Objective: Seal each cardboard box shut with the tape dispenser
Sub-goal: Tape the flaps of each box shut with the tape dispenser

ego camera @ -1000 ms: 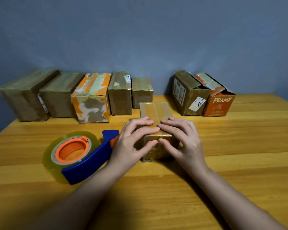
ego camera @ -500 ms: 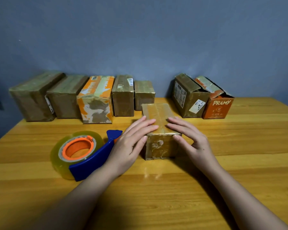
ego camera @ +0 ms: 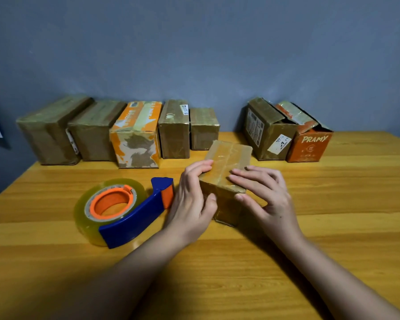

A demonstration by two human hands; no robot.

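A small brown cardboard box (ego camera: 231,155), taped along its top, sits at the table's middle, turned a little askew. My left hand (ego camera: 189,199) grips its left side, fingers curled over the top edge and thumb on the near face. My right hand (ego camera: 266,192) holds the near right corner, fingers on top and thumb against the front. The blue tape dispenser (ego camera: 129,218) with an orange hub and a clear roll lies on the table just left of my left hand, untouched.
Several taped boxes (ego camera: 136,135) line the back wall at left. Two boxes with loose top flaps, a brown one (ego camera: 268,132) and an orange PRAMY one (ego camera: 310,144), stand at back right. The wooden table (ego camera: 333,227) spreads out to the right and front.
Both hands went from pressing flat on the box's top to gripping its sides. The box has turned slightly, its near end swung left.
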